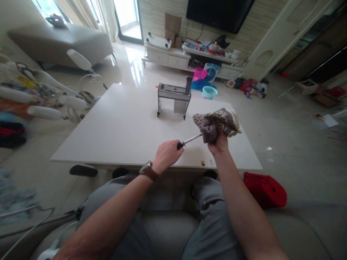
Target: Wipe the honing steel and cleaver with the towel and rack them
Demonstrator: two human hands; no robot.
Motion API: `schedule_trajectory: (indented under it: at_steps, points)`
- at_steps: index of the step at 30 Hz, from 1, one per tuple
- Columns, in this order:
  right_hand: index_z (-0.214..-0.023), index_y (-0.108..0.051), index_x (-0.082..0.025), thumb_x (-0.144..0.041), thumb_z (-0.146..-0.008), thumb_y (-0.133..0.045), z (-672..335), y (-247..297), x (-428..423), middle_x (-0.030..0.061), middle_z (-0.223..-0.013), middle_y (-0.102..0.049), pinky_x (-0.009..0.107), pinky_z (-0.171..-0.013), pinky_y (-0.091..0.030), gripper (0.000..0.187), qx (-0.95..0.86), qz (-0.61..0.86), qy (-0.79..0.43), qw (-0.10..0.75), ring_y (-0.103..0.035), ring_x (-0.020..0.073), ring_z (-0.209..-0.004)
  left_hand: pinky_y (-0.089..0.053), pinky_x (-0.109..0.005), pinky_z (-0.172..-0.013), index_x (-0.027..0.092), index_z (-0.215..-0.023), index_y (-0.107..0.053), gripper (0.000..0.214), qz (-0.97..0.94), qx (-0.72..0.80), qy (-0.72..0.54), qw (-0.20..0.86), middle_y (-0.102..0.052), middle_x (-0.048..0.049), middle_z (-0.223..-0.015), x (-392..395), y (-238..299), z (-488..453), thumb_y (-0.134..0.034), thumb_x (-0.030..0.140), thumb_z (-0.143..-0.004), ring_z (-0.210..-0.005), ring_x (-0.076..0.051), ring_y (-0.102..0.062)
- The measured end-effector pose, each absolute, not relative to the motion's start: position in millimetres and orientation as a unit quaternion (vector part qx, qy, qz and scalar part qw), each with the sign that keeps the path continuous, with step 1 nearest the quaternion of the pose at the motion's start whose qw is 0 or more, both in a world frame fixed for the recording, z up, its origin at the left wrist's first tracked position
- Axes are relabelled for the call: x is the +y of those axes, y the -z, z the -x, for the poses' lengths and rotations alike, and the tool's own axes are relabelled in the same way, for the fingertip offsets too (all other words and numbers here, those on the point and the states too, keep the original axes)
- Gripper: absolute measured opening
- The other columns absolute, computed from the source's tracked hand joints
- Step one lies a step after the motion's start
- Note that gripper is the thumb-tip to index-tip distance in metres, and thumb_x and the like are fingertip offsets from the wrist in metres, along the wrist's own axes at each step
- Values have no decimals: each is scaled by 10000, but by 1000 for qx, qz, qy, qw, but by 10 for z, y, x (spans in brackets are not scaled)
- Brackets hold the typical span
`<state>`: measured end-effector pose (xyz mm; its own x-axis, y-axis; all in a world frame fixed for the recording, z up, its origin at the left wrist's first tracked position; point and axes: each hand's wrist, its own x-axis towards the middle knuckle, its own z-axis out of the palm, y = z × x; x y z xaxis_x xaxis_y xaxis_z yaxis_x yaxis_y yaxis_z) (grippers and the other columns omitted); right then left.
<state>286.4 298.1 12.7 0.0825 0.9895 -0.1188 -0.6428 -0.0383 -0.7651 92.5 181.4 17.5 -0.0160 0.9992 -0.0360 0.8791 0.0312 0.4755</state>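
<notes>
My left hand (168, 154) is closed around the black handle of a sharpening steel (193, 138), whose thin metal rod points right. A grey-brown patterned cloth (208, 128) is bunched in my right hand (219, 143), and the rod's far end disappears into it. My right fingers are partly hidden by the cloth. Both hands are above the front part of the white table (108, 130). Beyond them stands a grey knife rack (175, 94) with a slotted top; a broad-bladed knife (188, 85) with a dark handle sits upright at its right side.
Two small items, one a yellow-and-black piece (202, 163), lie at the table's front edge. A red bag-like object (265, 189) is off the right front corner. A light-blue basket (209, 92) and a pink basket (200, 73) stand past the far edge. White lamp-like shapes (45, 112) are at left.
</notes>
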Motion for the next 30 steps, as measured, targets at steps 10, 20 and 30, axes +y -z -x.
schedule_trajectory:
  at_steps: [10,20,30]
  points:
    - [-1075,-687,-267,-368,-631,-928,-2147,77,2531,-11,-1171,-792,470,-1223,-450,515,-369,323,-626,606,-703,200,-1146,-463,-301,-757,197,-945,-748,215,-627,698,-231,257,-797,-142,-1078,1896,-68,-915,-548,277,-946,-1050,-269,-738]
    - [-987,-689,-265,-309,-686,-880,-2323,-21,2637,-15,-1079,-795,431,-1110,-550,359,-333,340,-619,625,-706,188,-1132,-346,-268,-604,165,-699,-645,266,-579,632,-333,394,-632,-8,-651,1938,-59,-919,-612,376,-858,-665,-158,-574]
    - [-960,-700,-256,-272,-770,-787,-2620,-156,2735,-14,-995,-800,487,-990,-628,209,-274,321,-660,622,-724,207,-1064,-340,-226,-436,182,-706,-534,361,-427,562,-488,513,-689,-51,-640,1985,-182,-783,-667,492,-835,-482,-112,-578]
